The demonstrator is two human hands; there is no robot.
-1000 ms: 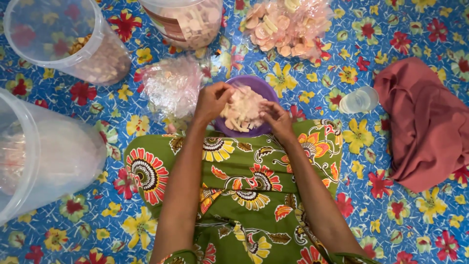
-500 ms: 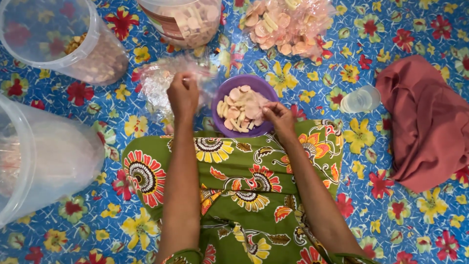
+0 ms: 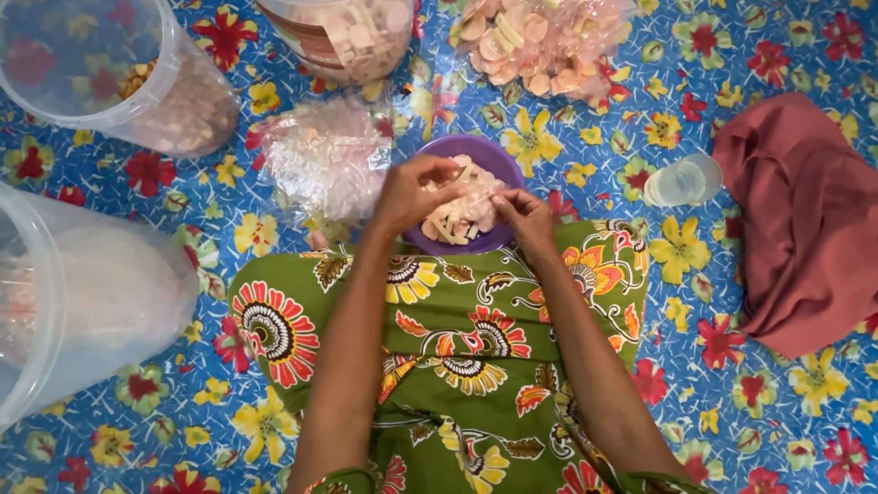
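Sitting at the edge of the green patterned skirt (image 3: 457, 338), a purple bowl (image 3: 498, 160) is seen to hold pale pink and cream cracker chips (image 3: 457, 215). Both hands are held over the bowl. The left hand (image 3: 412, 194) is curled, fingers bent inward over the chips; the right hand (image 3: 526, 215) is pinched at the fingertips, and something thin and clear appears to be held between the two hands, though it cannot be told exactly what.

Just left of the bowl, a crumpled clear plastic bag (image 3: 325, 160) is noted, lying on the blue floral floor mat (image 3: 768, 412). A clear plastic tub (image 3: 119, 82) at upper left is tipped on its side, with brownish pieces inside. A second tub (image 3: 343, 37), at top centre, is filled with pale square and round chips; a reddish band runs along its wall. A clear bag of pink round chips (image 3: 540, 46) lies at top right of centre. A large translucent bucket (image 3: 82, 302) lies on its side at far left; its contents cannot be made out.

A small clear cup (image 3: 681, 180) lies tipped to the right of the bowl, near a reddish-brown cloth (image 3: 805, 229).
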